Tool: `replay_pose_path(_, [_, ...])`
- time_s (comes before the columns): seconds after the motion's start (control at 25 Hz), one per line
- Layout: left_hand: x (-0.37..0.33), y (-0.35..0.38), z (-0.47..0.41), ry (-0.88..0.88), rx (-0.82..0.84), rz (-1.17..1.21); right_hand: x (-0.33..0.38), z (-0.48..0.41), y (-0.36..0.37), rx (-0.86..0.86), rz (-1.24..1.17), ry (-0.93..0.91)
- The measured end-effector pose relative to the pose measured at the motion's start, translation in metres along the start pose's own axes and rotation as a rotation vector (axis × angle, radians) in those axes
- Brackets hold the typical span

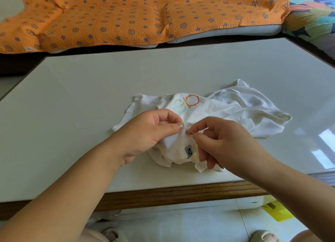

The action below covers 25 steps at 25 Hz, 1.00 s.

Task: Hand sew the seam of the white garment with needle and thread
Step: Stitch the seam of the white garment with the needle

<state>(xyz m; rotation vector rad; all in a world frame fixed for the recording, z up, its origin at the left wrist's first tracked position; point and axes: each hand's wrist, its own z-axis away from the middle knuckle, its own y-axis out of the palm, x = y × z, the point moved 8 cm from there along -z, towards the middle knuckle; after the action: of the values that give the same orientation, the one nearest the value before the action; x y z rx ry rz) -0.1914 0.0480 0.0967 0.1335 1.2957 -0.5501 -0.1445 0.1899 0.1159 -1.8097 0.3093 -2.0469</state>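
On the pale table point(90, 97), head view: the white garment point(235, 111) lies bunched near the front edge. Left hand point(145, 133) pinches a fold of it between thumb and forefinger. Right hand point(223, 142) pinches the needle point(188, 128), its tip just beside the left thumb. Risks, as judged: a hard push pricks that thumb; a slack fold lets the stitch wander off the seam.

needle point(188, 129) a thin sliver, mostly hidden by right hand point(223, 144) fingertips, white garment point(226, 111) seam covered by left hand point(150, 133), thread point(78, 127) too faint to trace, orange blanket point(126, 15) cut by top edge
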Motion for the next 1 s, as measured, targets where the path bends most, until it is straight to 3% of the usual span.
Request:
replay_pose_path(0.52, [-0.0019, 0.0025, 0.0016, 0.019, 0.006, -0.010, -0.0039, -0.0023, -0.0003, 0.012, 0.018, 0.039])
replay_pose_path(0.8, [-0.0086, 0.0053, 0.0053, 0.107, -0.050, -0.187, -0.0074, -0.0050, 0.0021, -0.020, -0.001, 0.052])
replay_pose_path(1.0, [-0.0093, 0.0037, 0.0066, 0.122, -0.117, -0.150, -0.0060, -0.0067, 0.0003, -0.050, -0.034, 0.029])
